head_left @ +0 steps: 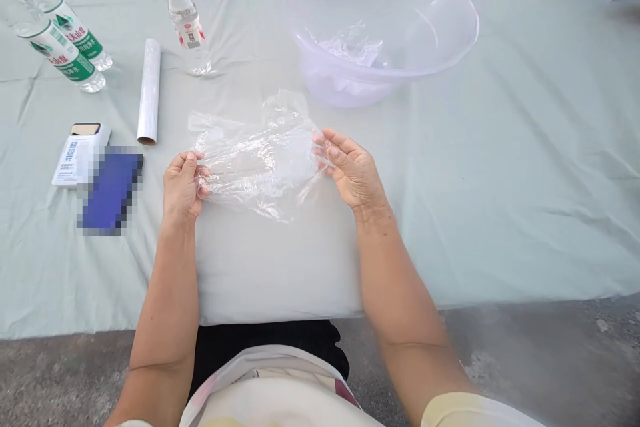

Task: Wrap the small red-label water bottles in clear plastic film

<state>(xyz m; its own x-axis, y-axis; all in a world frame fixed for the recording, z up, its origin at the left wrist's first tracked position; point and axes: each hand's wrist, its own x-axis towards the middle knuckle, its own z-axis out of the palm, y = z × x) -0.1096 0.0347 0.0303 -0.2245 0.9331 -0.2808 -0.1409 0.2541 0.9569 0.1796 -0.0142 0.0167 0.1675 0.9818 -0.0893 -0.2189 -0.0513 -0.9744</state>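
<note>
A crumpled sheet of clear plastic film (pixel 260 160) stretches between my two hands, just above the cloth-covered table. My left hand (pixel 185 183) pinches its left end, thumb on top. At the other end, my right hand (pixel 350 167) has the film between its thumb and fingers, which show partly through the plastic. A roll of cling film (pixel 149 93) lies beyond my left hand. Behind my right hand stands a translucent purple basin (pixel 340 90) with crumpled clear plastic (pixel 355 50) inside.
Two large water bottles (pixel 75 53) with green labels stand at the far left, near a smaller bottle (pixel 187 27). A white box-like item (pixel 73 160) and a blurred blue object (pixel 111 190) lie at left. The table's front edge (pixel 280 317) runs below my forearms.
</note>
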